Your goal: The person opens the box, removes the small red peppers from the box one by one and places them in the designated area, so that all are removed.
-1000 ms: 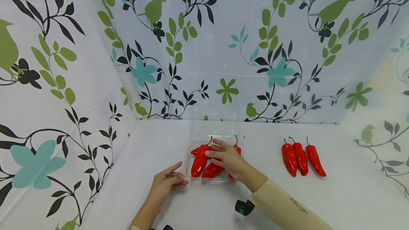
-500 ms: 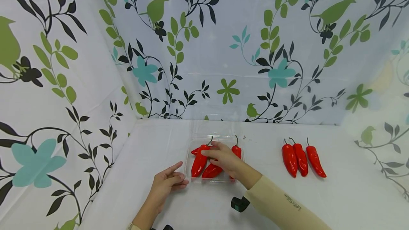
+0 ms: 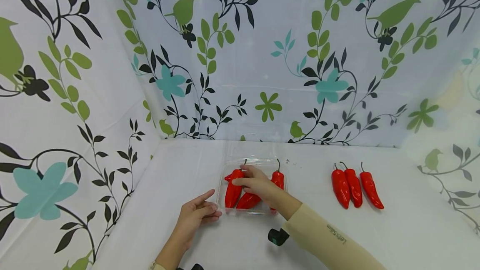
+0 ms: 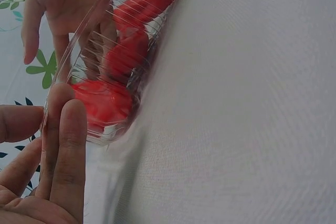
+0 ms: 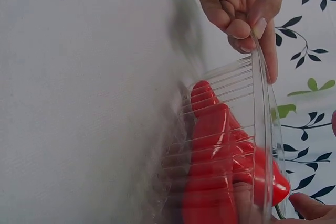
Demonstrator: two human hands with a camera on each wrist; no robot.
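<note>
Red pepper (image 3: 232, 196) in the clear container (image 5: 261, 103) lies under the fingertips of the right hand (image 3: 260, 183), the nearer one; its long axis runs crosswise to them, stem beyond, tip back toward the person. They seem to touch it; whether they grip, I cannot tell. Left of them, the left hand (image 3: 196, 211) pinches the container's rim. Well to their right lie three loose peppers (image 3: 353, 187).

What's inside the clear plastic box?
At least three red peppers, with the right hand among them. That hand covers the middle, so the exact count can't be told.
</note>
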